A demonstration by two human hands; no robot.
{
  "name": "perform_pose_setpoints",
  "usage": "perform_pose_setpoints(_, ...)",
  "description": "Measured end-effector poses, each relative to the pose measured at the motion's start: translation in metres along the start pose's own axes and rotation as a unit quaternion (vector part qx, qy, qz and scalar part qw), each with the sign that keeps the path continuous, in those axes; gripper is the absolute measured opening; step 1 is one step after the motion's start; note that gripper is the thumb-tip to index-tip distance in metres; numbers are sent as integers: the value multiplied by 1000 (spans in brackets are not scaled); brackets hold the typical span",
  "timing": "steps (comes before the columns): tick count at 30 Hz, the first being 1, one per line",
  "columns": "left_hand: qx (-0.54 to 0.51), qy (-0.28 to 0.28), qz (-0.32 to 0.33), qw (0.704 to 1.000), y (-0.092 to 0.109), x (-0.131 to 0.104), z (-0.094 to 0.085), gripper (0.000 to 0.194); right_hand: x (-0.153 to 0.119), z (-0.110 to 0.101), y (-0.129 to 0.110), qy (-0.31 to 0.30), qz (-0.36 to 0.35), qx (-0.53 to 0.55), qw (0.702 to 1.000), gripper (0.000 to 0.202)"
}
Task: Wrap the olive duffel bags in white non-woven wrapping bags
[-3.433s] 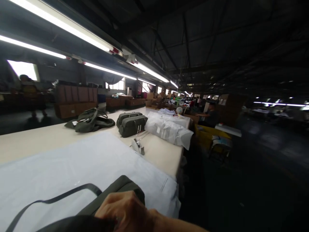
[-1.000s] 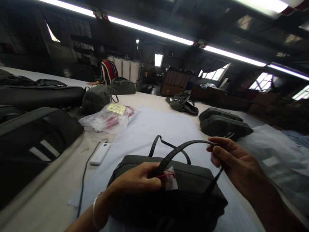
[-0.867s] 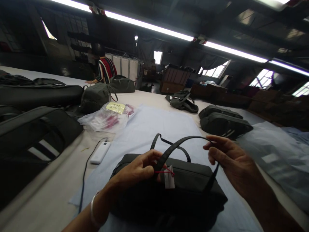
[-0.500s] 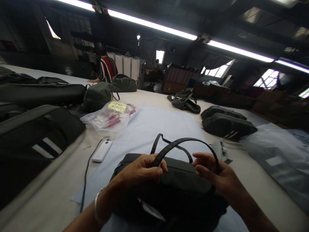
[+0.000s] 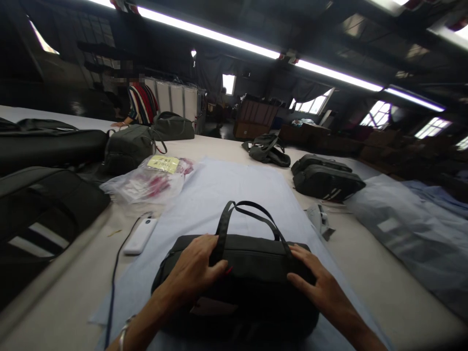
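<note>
A dark duffel bag [image 5: 252,282] stands before me on a pale blue sheet, its two handles [image 5: 252,209] raised in loops above the top. My left hand [image 5: 197,265] lies on the bag's upper left part against the foot of a handle, thumb apart from the fingers; part of the fingers is hidden. On the upper right part rests my right hand [image 5: 310,273], open, thumb and fingers spread beside the other handle end. A tag [image 5: 214,307] hangs at the bag's shaded front, below a small red tab [image 5: 229,270].
Left are more dark bags [image 5: 47,214], a clear plastic pack [image 5: 146,180] with a yellow label, and a white power bank [image 5: 141,236] with a cable. Right are dark bags [image 5: 329,183], a grey-white device [image 5: 320,219] and plastic sheeting [image 5: 405,234]. A person [image 5: 142,102] stands beyond the table.
Both hands have let go of the near handle and come down onto the bag. That handle now leans against the other one. The view has turned slightly to the right.
</note>
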State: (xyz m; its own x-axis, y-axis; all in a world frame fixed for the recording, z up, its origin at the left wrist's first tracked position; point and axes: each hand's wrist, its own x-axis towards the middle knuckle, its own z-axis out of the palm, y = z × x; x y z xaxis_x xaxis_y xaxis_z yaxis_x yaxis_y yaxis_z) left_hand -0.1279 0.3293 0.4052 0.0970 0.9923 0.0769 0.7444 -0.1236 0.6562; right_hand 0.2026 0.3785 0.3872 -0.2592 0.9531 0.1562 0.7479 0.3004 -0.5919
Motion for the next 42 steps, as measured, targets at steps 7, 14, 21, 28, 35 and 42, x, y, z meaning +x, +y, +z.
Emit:
perform_pose_setpoints(7, 103, 18, -84, 991, -1, 45, -2, 24, 4, 13, 3, 63, -72, -43, 994, 34)
perform_pose_setpoints(14, -90, -69, -64, 991, -17, 81, -4, 17, 2, 24, 6, 144, -123, -108, 976, 53)
perform_pose_setpoints(21, -519, -30, -8, 854, -6, 64, -2, 35, 29, 25, -23, 145, -280, -246, 917, 44)
perform_pose_setpoints(28, -476, -254, -72, 839, -8, 57, -1, 45, 76, 11, -69, 168, -250, -254, 919, 84)
perform_pose_setpoints(35, -470, -265, -11, 842, -3, 59, -8, 65, 92, 21, -119, 99, -399, -270, 871, 73)
perform_pose_setpoints(42, -469, -160, -5, 868, -18, 71, 5, 49, 75, 16, -151, 101, -514, -187, 831, 24)
